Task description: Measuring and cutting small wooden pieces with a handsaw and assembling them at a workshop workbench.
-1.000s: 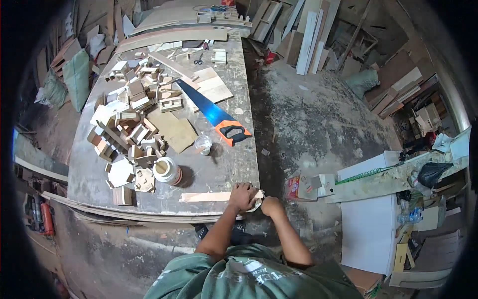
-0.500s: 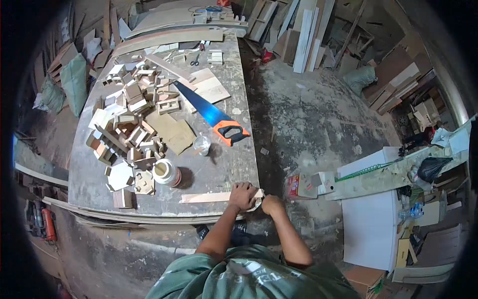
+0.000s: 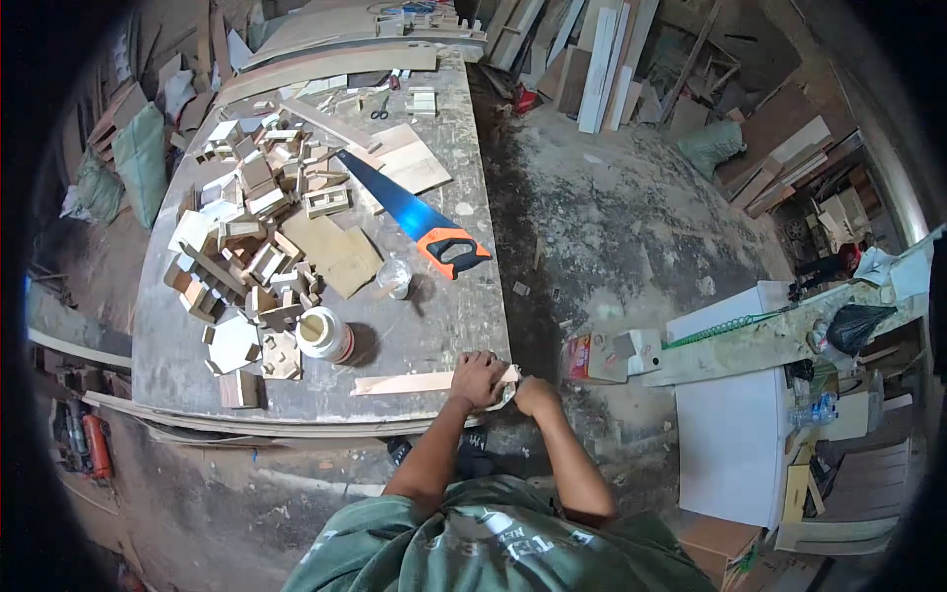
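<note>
My left hand (image 3: 477, 380) presses on a pale wooden strip (image 3: 400, 383) lying along the near right corner of the worktable (image 3: 419, 331), fingers bent over it. Just beside it, at the corner, my right hand (image 3: 537, 396) is closed; what it grips is too small to make out, and a pale curved piece lies between the hands. Farther back are a white open jar (image 3: 326, 334), a clear cup (image 3: 394, 277) and a handsaw (image 3: 395, 207) with a blue blade and an orange-black handle, lying flat.
Wooden blocks and small assemblies (image 3: 255, 207) crowd the table's left half; scissors (image 3: 380, 111) lie toward the back. A cluttered low bench (image 3: 720, 350) with a green coil stands at right, above a white board (image 3: 730, 444). Planks (image 3: 607, 69) lean behind, sacks (image 3: 140, 163) at left.
The whole view has shifted slightly, table and objects appearing a little higher. My hands stay at the strip's end by the corner, with only slight movement.
</note>
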Available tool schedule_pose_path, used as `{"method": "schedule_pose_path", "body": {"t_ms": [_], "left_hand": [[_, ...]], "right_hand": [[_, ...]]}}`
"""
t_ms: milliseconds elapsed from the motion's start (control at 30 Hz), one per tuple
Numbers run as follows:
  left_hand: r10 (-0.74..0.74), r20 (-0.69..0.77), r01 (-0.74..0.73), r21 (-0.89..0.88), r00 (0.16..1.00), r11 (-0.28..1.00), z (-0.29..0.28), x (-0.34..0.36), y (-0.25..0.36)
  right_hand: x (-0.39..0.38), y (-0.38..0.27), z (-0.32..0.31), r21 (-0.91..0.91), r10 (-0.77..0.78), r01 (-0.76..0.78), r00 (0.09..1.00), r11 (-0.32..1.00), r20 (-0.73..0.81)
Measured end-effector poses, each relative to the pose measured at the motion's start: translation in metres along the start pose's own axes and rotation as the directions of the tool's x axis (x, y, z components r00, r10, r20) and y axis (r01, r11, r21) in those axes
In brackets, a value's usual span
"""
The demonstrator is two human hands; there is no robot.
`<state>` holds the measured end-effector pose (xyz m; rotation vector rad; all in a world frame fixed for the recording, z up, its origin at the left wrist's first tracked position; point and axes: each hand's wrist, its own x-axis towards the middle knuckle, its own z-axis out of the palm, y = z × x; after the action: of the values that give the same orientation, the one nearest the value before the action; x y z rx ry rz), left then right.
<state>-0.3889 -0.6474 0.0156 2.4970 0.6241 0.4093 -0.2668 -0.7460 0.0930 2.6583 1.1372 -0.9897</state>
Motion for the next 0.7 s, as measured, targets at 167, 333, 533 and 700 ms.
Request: {"method": "schedule_pose_path", "body": {"t_ms": [167,333,533,700], "left_hand": [[0.048,-0.05,-0.048,-0.006,0.998,0.999,0.0,0.009,0.008],[-0.017,0.011,0.016,0.072,1.0,0.997,0.0,-0.002,-0.005],[0.005,0.042,-0.007,0.043,0.999,0.999,-0.001,0.002,0.003],[-0.038,0.003,0.038,-0.006,0.999,0.999,-0.005,0.005,0.002]], "right_hand": [[0.015,0.013,0.025,0.044,-0.004,0.009,0.994,0.999,-0.111],[-0.014,-0.01,-0.012,-0.143,-0.095,0.111,0.989,0.983,0.116],[0.028,0.013,0.017,-0.043,-0.069,0.068,0.997,0.997,-0.022],[0.008,-0.007,0.007,0.036,0.049,-0.048,0.997,0.998,-0.051]]}}
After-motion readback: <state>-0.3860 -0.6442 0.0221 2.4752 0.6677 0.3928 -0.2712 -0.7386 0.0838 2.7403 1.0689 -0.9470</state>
